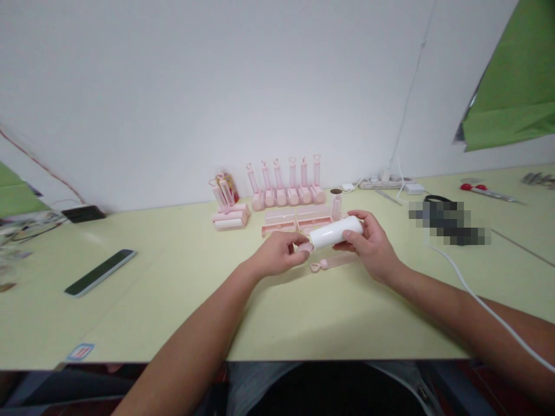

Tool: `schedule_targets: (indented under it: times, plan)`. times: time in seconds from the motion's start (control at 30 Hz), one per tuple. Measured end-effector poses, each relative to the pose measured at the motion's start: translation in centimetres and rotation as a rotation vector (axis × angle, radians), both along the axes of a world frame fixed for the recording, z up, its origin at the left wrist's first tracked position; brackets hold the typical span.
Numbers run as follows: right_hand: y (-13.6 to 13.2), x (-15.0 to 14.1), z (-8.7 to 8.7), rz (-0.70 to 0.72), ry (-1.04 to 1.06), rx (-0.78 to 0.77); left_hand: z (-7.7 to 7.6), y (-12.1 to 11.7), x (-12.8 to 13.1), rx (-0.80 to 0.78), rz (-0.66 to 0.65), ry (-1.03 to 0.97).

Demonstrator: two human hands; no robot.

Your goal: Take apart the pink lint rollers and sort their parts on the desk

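On the yellow table (173, 300), both hands (323, 251) grip an unlabelled white roll (336, 232).

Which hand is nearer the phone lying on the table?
Left. The left hand holds the white roll, well right of the phone; the right hand is farther right.

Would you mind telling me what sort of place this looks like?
Probably a small hand-assembly workbench. A row of pink lint-roller handles stands by the wall, both hands hold a white roll, and scissors lie on the yellow table.
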State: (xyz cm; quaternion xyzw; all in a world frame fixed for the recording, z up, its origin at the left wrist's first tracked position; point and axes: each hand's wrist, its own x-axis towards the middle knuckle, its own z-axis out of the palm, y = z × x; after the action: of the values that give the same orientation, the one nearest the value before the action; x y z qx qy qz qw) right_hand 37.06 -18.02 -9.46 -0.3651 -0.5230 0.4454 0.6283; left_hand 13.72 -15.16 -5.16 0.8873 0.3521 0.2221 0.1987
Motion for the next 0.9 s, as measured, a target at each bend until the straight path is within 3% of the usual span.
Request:
schedule_targets:
  times: [0.17,0.47,0.9]
  plan:
    - [0.4,0.2,-0.4,-0.007,0.056,-0.001,0.1,-0.7,0.4,-0.05,-0.077,-0.009]
    - [0.2,0.2,-0.3,-0.013,0.079,0.014,-0.1,-0.4,0.4,-0.055,-0.064,-0.049]
    - [0.0,0.2,-0.2,0.02,0.085,0.007,-1.8,0.5,0.2,-0.203,-0.063,-0.289]
